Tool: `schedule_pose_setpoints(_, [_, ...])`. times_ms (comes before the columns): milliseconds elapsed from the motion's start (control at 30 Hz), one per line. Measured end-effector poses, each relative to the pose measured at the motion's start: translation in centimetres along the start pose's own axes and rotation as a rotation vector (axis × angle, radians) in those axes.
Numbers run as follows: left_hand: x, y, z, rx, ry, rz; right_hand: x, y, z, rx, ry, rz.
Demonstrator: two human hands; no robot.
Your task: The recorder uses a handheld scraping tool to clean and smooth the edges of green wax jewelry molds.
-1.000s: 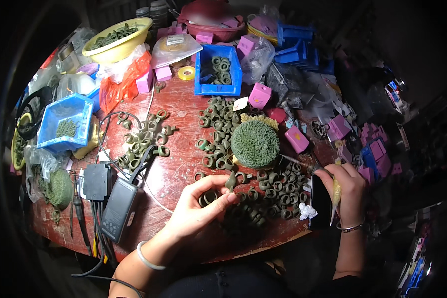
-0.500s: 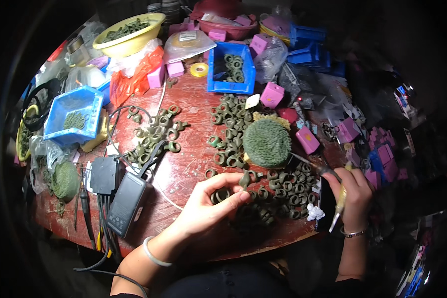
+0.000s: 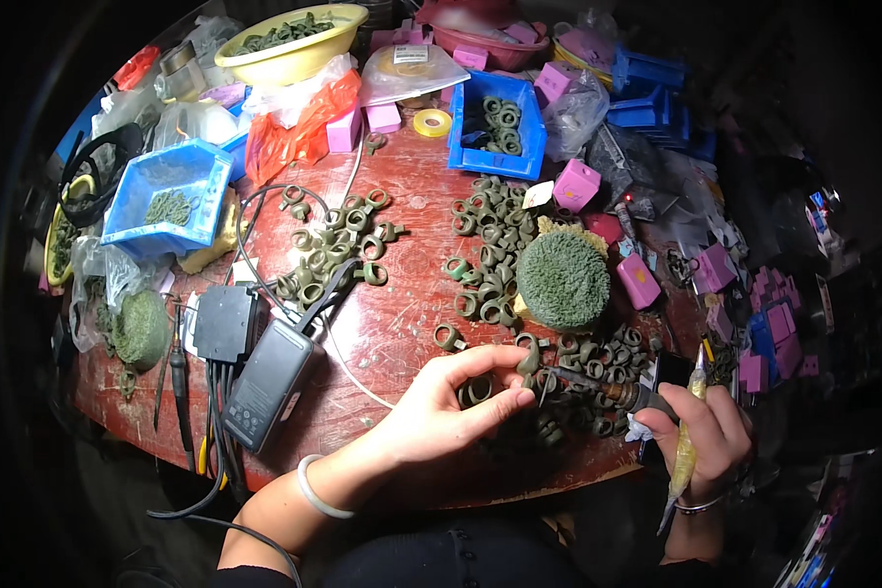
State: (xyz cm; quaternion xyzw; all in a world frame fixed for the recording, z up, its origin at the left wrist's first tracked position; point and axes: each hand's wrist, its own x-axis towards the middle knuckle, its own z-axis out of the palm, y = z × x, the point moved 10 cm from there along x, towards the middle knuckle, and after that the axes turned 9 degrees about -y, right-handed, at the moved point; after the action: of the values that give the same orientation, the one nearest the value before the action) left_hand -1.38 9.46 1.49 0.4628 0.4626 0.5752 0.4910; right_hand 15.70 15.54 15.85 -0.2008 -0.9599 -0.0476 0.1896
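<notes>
My left hand (image 3: pixel 456 397) pinches a small dark green ring (image 3: pixel 528 363) between thumb and forefinger, its outline partly covered by the fingertips. In my right hand (image 3: pixel 710 441) are two tools. One is a soldering-iron-like heated pen (image 3: pixel 617 392) with a dark grip, its tip pointing left and close to the held ring; whether they touch I cannot tell. The other, a slim tool with a yellow wrapped handle (image 3: pixel 686 446), rests slanted across the fingers. Many similar green rings (image 3: pixel 500 235) lie beyond and under the hands. A round green textured pad (image 3: pixel 564 279) sits just past them.
Another heap of rings (image 3: pixel 333 240) lies left of centre. A black power adapter (image 3: pixel 268 382) with cables is at the left front. Blue bins (image 3: pixel 498 162), a yellow basin (image 3: pixel 294 44), pink blocks (image 3: pixel 576 184) and plastic bags crowd the table's back and sides.
The heated pen's tip has swung left and down from beside the pad to near the held ring. The yellow-handled tool has tilted. The whole view has shifted, the table sitting further right.
</notes>
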Motion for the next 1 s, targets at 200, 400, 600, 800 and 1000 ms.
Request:
schedule_pose_setpoints(200, [-0.07,0.0,-0.01,0.008,-0.003,-0.038,-0.1,0.08,0.52,0.003,0.005,-0.009])
schedule_pose_setpoints(400, [0.09,-0.16,0.38,-0.039,-0.019,-0.041,-0.05,0.02,0.17,-0.027,0.043,-0.039])
schedule_pose_setpoints(600, [-0.11,-0.1,-0.04,0.021,-0.002,-0.025,-0.22,0.13,0.99,-0.001,-0.001,-0.013])
schedule_pose_setpoints(800, [0.05,-0.1,0.04,-0.005,0.003,-0.023,-0.38,0.05,0.74,-0.01,0.007,-0.025])
schedule_pose_setpoints(1000, [-0.09,0.01,-0.13,-0.018,0.025,-0.054,-0.4,-0.04,0.89,0.005,-0.005,-0.021])
